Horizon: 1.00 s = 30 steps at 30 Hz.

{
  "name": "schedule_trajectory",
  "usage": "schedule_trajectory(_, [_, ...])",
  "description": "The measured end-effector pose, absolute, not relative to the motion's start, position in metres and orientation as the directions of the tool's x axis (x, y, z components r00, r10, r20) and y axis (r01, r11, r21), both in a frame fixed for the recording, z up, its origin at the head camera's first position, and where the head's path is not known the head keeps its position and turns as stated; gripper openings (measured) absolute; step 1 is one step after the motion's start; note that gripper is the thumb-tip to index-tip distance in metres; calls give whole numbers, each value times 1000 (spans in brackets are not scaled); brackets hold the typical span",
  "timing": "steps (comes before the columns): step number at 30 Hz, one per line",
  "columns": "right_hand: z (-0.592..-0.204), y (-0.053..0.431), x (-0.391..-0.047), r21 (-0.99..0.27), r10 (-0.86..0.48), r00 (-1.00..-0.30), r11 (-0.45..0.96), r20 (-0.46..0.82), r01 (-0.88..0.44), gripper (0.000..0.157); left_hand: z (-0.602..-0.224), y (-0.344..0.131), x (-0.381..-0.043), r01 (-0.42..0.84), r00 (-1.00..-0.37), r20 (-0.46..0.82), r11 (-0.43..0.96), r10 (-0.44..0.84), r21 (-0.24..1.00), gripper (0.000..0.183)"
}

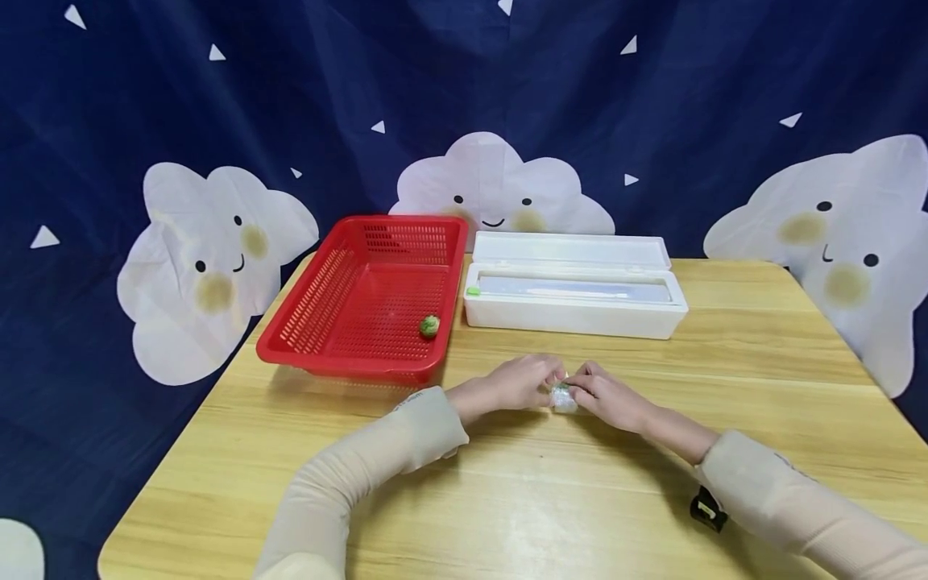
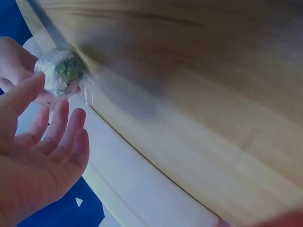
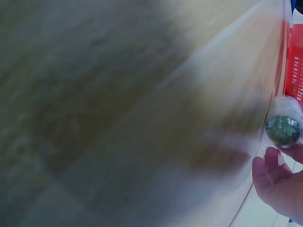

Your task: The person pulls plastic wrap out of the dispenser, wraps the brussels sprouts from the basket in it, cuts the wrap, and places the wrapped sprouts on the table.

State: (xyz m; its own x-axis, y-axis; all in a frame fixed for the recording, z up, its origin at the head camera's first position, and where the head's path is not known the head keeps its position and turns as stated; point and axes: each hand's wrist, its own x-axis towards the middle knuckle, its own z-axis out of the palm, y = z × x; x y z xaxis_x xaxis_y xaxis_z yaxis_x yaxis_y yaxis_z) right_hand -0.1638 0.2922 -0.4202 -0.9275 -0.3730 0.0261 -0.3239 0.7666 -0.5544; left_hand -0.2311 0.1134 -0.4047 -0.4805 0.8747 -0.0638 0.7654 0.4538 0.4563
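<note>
A small round green vegetable in clear plastic wrap is between both hands, low over the table. In the left wrist view the wrapped vegetable shows green on one side and layered, shiny film around it. My right hand grips it from the right, with its fingertips on the film. My left hand is at its left side; in the left wrist view its thumb touches the film and the other fingers are loosely spread below. The right wrist view shows the wrapped vegetable just above the right fingers.
A red perforated basket stands at the back left, with another green vegetable inside. Right of it is a long white box, its lid raised and a green tab at the left end. A small black object is beside the right sleeve.
</note>
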Motion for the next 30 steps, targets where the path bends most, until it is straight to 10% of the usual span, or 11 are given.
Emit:
schedule_trajectory(11, [-419, 292, -176, -512, -318, -932, 780, 174, -361, 2, -407, 120, -228, 817, -508, 22, 474, 861, 328, 29])
schedule_trajectory(30, [-419, 298, -161, -277, -443, -877, 833, 187, -479, 53, -410, 119, -228, 838, -483, -39, 475, 874, 268, 45])
